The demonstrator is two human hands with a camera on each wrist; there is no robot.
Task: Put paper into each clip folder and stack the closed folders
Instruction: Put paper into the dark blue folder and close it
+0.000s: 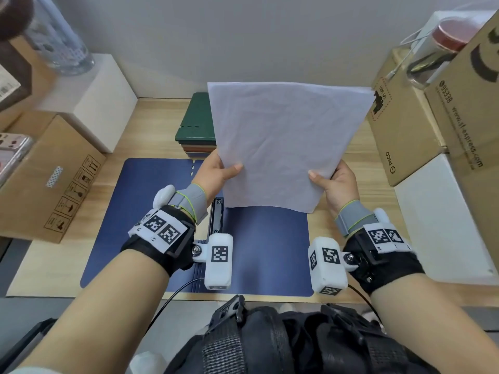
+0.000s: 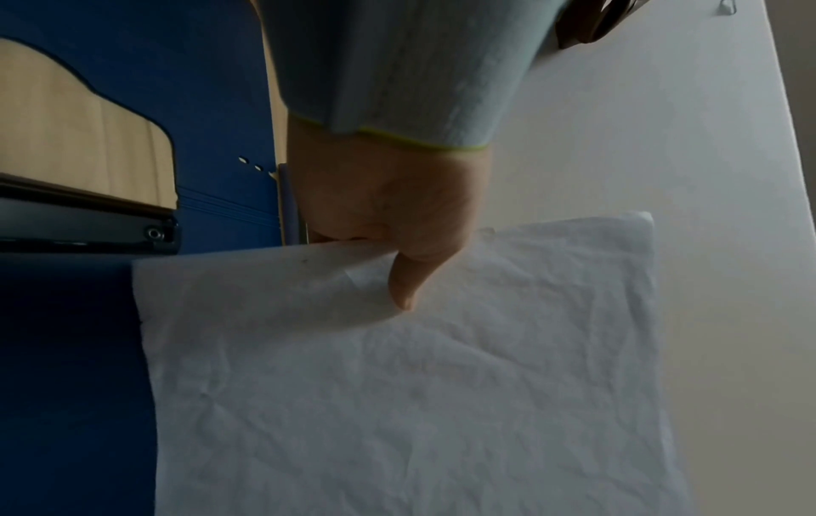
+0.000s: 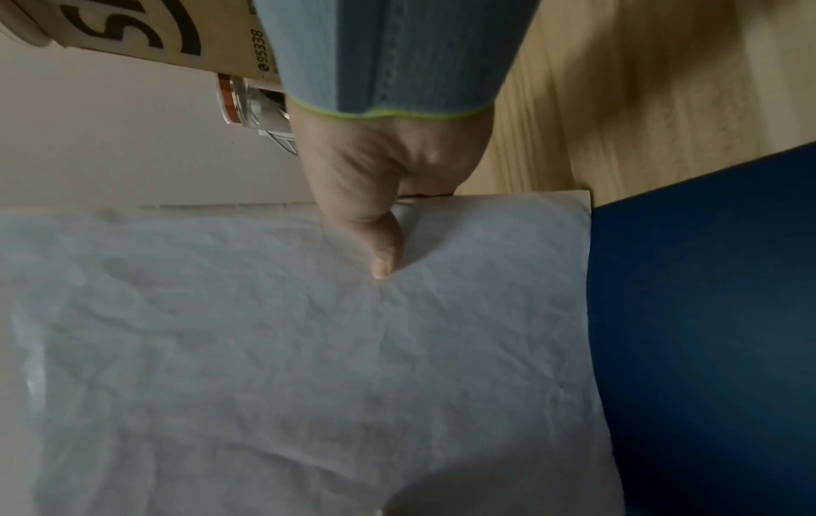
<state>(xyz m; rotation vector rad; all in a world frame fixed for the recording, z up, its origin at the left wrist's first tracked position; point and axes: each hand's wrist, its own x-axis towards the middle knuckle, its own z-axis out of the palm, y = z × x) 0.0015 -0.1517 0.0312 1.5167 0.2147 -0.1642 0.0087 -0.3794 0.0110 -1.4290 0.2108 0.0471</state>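
Observation:
A crinkled white sheaf of paper point(image 1: 283, 141) is held up, tilted, above an open blue clip folder point(image 1: 267, 249) lying flat on the wooden desk. My left hand point(image 1: 218, 168) pinches the paper's left edge, thumb on top point(image 2: 404, 279). My right hand point(image 1: 333, 179) pinches the right edge, thumb on the sheet point(image 3: 384, 251). The folder's black metal clip bar point(image 1: 217, 220) runs along the spine, below the left wrist. A stack of closed folders point(image 1: 195, 128), dark green on top, sits behind the open one, partly hidden by the paper point(image 2: 419, 401).
Cardboard boxes point(image 1: 46, 179) and a white box point(image 1: 100, 101) crowd the left side. More cardboard boxes point(image 1: 421, 125) and a white box point(image 1: 442, 220) stand on the right, with a jar point(image 1: 442, 44) on top. The wall is close behind.

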